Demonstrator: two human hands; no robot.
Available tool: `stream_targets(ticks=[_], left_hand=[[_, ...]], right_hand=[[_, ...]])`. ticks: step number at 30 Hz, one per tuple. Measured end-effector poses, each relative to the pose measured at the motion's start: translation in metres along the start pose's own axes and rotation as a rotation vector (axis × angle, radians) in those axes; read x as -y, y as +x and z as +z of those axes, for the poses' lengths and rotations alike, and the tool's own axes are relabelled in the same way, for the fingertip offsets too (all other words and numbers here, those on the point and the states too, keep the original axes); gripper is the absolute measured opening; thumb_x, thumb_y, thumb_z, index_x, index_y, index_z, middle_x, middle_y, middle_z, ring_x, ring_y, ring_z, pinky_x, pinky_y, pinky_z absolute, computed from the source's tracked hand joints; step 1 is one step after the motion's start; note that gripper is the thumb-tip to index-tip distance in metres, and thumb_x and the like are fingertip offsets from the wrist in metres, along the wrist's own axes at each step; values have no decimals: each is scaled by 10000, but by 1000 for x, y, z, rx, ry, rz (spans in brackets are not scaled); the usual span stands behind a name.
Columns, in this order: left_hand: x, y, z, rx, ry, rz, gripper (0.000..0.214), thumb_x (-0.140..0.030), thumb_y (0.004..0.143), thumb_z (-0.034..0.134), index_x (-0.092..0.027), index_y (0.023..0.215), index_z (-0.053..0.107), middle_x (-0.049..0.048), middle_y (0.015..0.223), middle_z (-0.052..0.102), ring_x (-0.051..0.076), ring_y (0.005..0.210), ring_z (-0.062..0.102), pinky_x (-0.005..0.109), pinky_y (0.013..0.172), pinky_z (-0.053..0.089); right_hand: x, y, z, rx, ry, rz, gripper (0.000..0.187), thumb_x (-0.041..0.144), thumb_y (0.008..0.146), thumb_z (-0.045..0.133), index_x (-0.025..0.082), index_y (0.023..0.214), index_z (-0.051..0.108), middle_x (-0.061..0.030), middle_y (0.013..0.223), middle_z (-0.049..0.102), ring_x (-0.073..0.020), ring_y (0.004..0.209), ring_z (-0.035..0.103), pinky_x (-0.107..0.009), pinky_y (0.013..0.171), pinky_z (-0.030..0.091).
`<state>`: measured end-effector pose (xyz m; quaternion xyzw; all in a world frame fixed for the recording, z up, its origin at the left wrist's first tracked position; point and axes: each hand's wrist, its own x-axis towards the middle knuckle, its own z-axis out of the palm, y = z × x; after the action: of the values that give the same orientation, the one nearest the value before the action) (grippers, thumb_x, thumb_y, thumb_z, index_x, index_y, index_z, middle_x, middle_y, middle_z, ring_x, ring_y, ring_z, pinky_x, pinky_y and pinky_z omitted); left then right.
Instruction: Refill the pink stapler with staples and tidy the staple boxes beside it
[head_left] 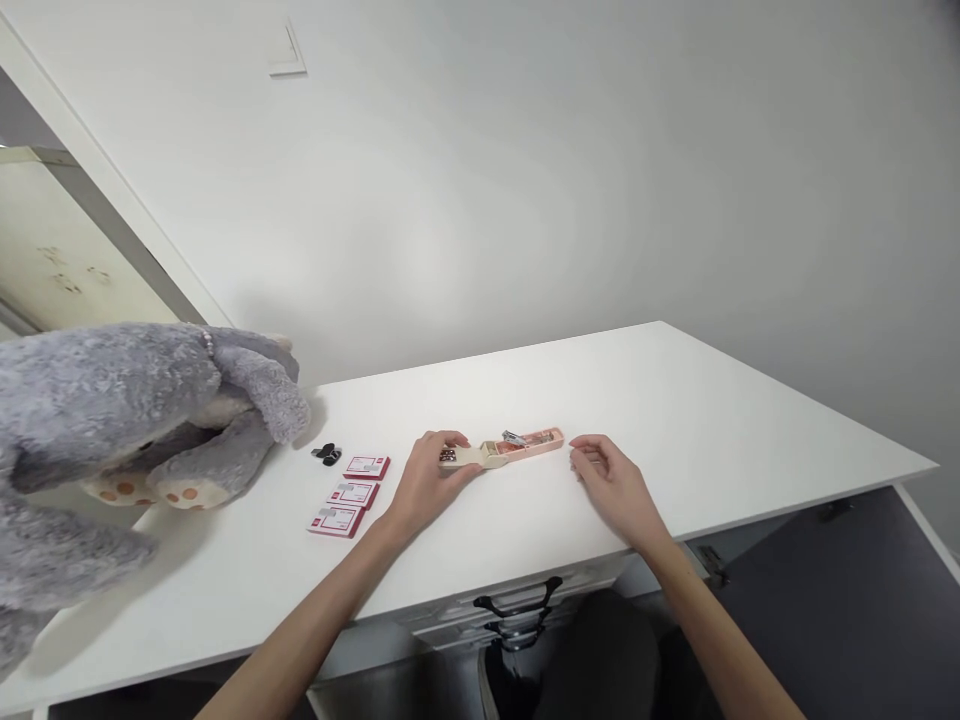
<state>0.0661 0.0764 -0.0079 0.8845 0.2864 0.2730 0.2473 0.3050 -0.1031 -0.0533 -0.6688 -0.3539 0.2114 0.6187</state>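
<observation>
A long, narrow hinged case (531,447) lies opened out on the white tabletop, its pink half to the right and its cream half to the left. Inside the pink half are small items too small to name, and a silvery metal piece (514,438) sticks up from it. My left hand (435,472) grips the cream half (469,457) between thumb and fingers. Just off the pink end is my right hand (611,480), its fingers loosely bent and apart, with nothing seen in them. Three small red-and-white boxes (335,520) lie in a slanting row left of my left hand.
Beyond the boxes is a small black object (327,455). A large grey plush toy (112,400) leans over the table's left side. The wall (525,200) rises behind the tabletop (660,390). Below the front edge are drawers with black handles (519,600) and an open cabinet door (847,600).
</observation>
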Motion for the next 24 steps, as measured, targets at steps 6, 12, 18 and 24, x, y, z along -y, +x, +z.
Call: stream_targets(ticks=[6, 12, 18, 24], left_hand=[[-5, -11, -1, -94, 105, 135, 404, -389, 960, 712, -238, 1303, 559, 106, 1323, 641, 276, 1239, 593, 435, 1047, 489], [4, -47, -36, -269, 436, 219, 386, -383, 1008, 612, -216, 1344, 526, 165, 1397, 587, 331, 1337, 533, 527, 1163, 383], [36, -94, -86, -339, 680, -146, 783, -631, 882, 629, -116, 1445, 454, 263, 1467, 528, 458, 1399, 459, 636, 1142, 349], [51, -118, -104, -322, 578, -421, 800, -710, 822, 607, -122, 1358, 523, 233, 1405, 619, 463, 1254, 592, 624, 1069, 434]], right_hand=[[4, -1, 0, 32, -39, -10, 325, 493, 924, 622, 208, 1067, 684, -81, 985, 745, -254, 908, 699, -422, 862, 548], [7, -2, -1, 79, -76, -46, 284, 453, 936, 576, 215, 1047, 683, -69, 979, 750, -248, 922, 710, -403, 869, 546], [9, -1, -2, 92, -69, -71, 259, 438, 915, 571, 229, 1019, 682, -70, 1001, 757, -248, 926, 713, -379, 835, 547], [10, -1, -2, 100, -58, -71, 266, 425, 897, 559, 225, 1018, 685, -72, 996, 763, -246, 900, 716, -379, 814, 544]])
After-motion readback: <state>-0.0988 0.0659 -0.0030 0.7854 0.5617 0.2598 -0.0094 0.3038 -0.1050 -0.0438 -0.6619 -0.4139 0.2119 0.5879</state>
